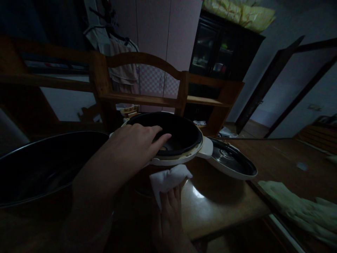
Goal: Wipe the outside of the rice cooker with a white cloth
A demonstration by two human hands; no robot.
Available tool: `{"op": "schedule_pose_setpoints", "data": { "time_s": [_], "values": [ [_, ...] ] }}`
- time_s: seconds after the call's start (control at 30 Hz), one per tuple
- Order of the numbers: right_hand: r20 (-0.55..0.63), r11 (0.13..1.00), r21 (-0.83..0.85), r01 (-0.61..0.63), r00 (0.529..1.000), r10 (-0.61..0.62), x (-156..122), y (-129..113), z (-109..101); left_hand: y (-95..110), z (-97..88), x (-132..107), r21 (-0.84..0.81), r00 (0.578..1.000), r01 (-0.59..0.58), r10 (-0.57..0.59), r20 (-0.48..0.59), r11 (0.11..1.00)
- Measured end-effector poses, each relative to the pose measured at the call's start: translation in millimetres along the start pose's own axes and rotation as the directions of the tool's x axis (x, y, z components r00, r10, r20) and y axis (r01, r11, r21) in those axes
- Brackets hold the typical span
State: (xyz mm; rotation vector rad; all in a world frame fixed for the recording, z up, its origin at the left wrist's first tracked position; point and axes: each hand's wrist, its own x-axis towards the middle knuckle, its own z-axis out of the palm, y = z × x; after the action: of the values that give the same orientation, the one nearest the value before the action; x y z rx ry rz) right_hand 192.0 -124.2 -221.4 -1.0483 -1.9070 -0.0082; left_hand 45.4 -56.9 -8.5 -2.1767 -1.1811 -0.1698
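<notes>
A rice cooker [137,159] with a white rim and a dark, hollow inside stands in front of me. My left hand [131,144] reaches over its near left rim, index finger and thumb apart above the opening; the other fingers are mostly hidden. Below the near rim, my right hand [171,202] has its fingers pressed on a folded white cloth [170,178], held at the cooker's outer side. To the right lies a round lid [231,171] with its metal inner side up, next to the cooker's white handle [206,148].
A big dark basin [52,135] stands at left. The glossy table [210,214] reaches toward me, and pale green cloth or gloves [295,207] lie at right. Behind the cooker rises a wooden rack [142,58], close to the pot. The room is dim.
</notes>
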Motion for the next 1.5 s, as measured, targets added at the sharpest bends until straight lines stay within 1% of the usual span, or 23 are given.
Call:
{"op": "schedule_pose_setpoints", "data": {
  "time_s": [0.07,0.1,0.17,0.23,0.3,0.37,0.4,0.47,0.5,0.6,0.67,0.77,0.9,1.0,1.1,1.17,1.3,1.43,1.5],
  "values": [
    [0.015,0.993,-0.071,0.093,0.996,-0.093,10,2,-3,0,0.4,1,-0.023,1.0,0.012,-0.012,-0.009,1.0],
    [0.021,0.988,-0.092,0.122,0.993,-0.12,14,3,-5,0,0.2,1,-0.032,1.0,0.009,-0.01,-0.013,0.999],
    [0.047,0.98,-0.114,0.166,0.986,-0.162,22,5,-10,0,-1.0,1,-0.029,1.0,-0.003,0.003,-0.005,1.0],
    [0.074,0.965,-0.12,0.234,0.971,-0.226,31,5,-16,1,-2.8,2,-0.013,1.0,-0.009,0.009,0.026,1.0],
    [0.137,0.935,-0.123,0.332,0.939,-0.315,42,3,-23,1,-3.9,3,-0.02,0.998,0.006,-0.005,0.056,1.0],
    [0.191,0.896,-0.108,0.431,0.893,-0.407,52,2,-27,1,-3.7,4,-0.034,0.998,0.017,-0.014,0.067,0.999],
    [0.197,0.878,-0.096,0.468,0.874,-0.445,56,3,-28,1,-3.1,4,-0.038,0.998,0.018,-0.015,0.066,0.999],
    [0.18,0.856,-0.066,0.512,0.85,-0.495,60,4,-30,0,-1.7,3,-0.026,0.998,0.011,-0.01,0.061,1.0],
    [0.19,0.853,-0.044,0.52,0.843,-0.504,61,6,-31,-1,-1.2,3,-0.014,0.998,0.008,-0.007,0.062,1.0],
    [0.322,0.863,0.064,0.501,0.808,-0.493,65,7,-38,-2,-2.2,5,-0.005,0.997,-0.008,0.009,0.074,1.0],
    [0.399,0.875,0.133,0.465,0.783,-0.477,68,6,-45,-1,-4.6,6,-0.036,0.996,0.016,-0.013,0.092,0.999],
    [0.453,0.88,0.175,0.442,0.758,-0.47,67,6,-50,1,-7.7,6,-0.093,0.995,0.068,-0.061,0.073,0.993],
    [0.518,0.858,0.195,0.476,0.693,-0.502,55,15,-41,1,-9.2,5,-0.083,0.996,0.034,-0.027,0.081,0.996],
    [0.515,0.833,0.224,0.506,0.664,-0.542,41,24,-32,1,-10.3,5,-0.09,0.997,0.025,-0.018,0.079,0.996],
    [0.526,0.839,0.219,0.498,0.664,-0.531,34,27,-31,1,-11.3,5,-0.079,0.996,0.036,-0.029,0.089,0.996],
    [0.532,0.853,0.207,0.479,0.677,-0.509,33,25,-33,1,-11.2,5,-0.043,0.997,0.013,-0.01,0.081,0.999],
    [0.534,0.885,0.217,0.412,0.709,-0.46,28,22,-37,1,-8.7,2,-0.002,0.998,-0.008,0.008,0.054,1.0],
    [0.547,0.921,0.195,0.339,0.742,-0.389,16,27,-39,0,-5.3,1,0.011,0.999,-0.036,0.035,0.026,0.999],
    [0.526,0.941,0.153,0.301,0.782,-0.336,13,29,-43,-1,-4.3,1,-0.006,0.999,-0.028,0.028,0.039,1.0]
  ]
}}
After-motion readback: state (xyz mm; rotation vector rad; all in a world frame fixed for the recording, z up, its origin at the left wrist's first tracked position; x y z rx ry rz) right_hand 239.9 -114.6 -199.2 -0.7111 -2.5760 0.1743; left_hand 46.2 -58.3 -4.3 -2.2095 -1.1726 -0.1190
